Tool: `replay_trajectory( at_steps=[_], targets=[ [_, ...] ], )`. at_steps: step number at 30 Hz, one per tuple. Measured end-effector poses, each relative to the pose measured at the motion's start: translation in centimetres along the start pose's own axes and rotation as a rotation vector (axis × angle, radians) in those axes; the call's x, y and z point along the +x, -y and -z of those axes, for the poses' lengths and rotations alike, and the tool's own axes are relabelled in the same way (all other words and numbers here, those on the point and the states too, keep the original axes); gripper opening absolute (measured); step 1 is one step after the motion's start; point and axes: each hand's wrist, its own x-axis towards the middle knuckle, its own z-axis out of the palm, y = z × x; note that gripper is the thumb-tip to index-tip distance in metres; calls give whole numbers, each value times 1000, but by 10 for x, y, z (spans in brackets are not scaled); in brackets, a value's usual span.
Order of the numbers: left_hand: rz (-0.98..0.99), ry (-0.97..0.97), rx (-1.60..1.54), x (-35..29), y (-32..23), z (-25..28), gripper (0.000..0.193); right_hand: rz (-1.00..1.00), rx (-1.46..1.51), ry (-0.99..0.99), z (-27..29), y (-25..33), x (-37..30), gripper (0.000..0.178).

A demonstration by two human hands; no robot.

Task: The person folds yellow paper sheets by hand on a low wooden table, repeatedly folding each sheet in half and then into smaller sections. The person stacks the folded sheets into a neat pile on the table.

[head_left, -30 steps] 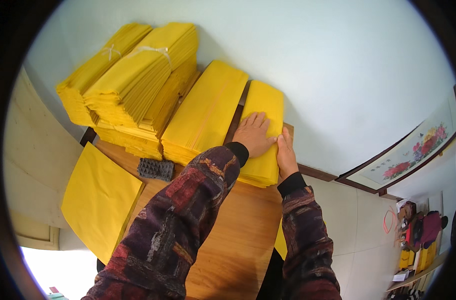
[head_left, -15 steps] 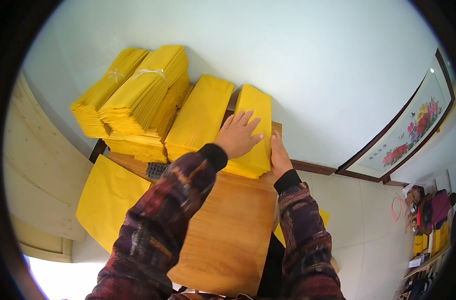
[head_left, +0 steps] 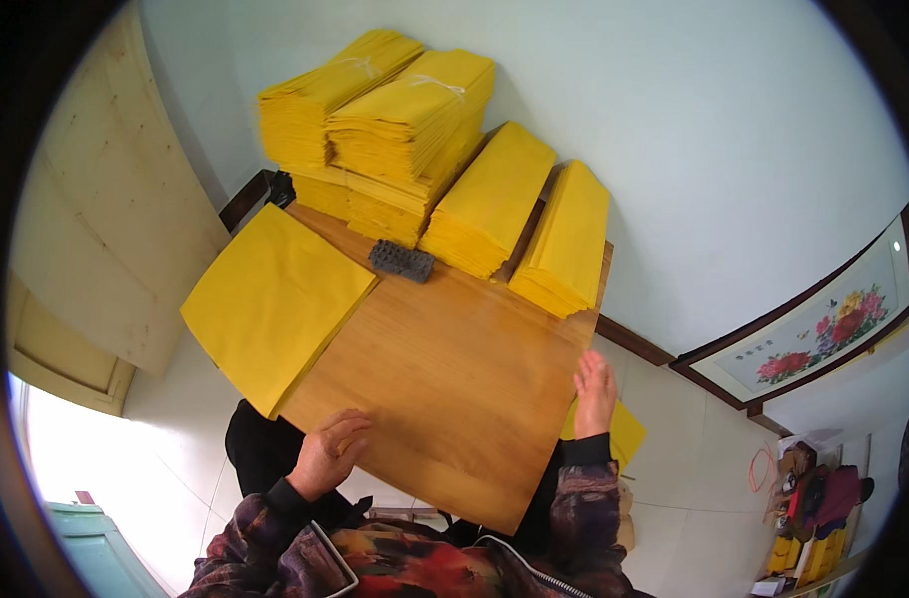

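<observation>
My left hand (head_left: 332, 452) hovers by the near left edge of the wooden table (head_left: 454, 379), its fingers loosely bent and holding nothing. Beside the table's right edge is my right hand (head_left: 596, 392), empty, with fingers stretched upward. Both are apart from the paper. A long stack of folded yellow paper (head_left: 566, 239) lies at the back right of the table. Left of it is a second, wider stack of folded yellow paper (head_left: 489, 199). A flat yellow sheet pile (head_left: 280, 304) covers the table's left side.
String-tied yellow bundles (head_left: 409, 115) are piled at the back left against the wall. A dark grey textured block (head_left: 401, 261) sits in front of them. More yellow paper (head_left: 620, 436) shows beyond the right edge. A framed flower picture (head_left: 823, 324) leans on the right.
Both hands have left the right folded stack and drawn back toward me, the left one to the near left. The view has shifted, showing more of my lap.
</observation>
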Motion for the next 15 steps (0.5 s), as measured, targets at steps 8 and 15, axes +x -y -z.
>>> replay_trajectory(
  at_steps=[8, 15],
  targets=[
    [-126, 55, -23, -17, 1, 2, 23, -62, -94, 166, -40, -33, -79, 24],
    [-150, 116, -77, -28, 1, -4, 23, -74, -194, 203, -32, -30, -84, 22]
  ],
)
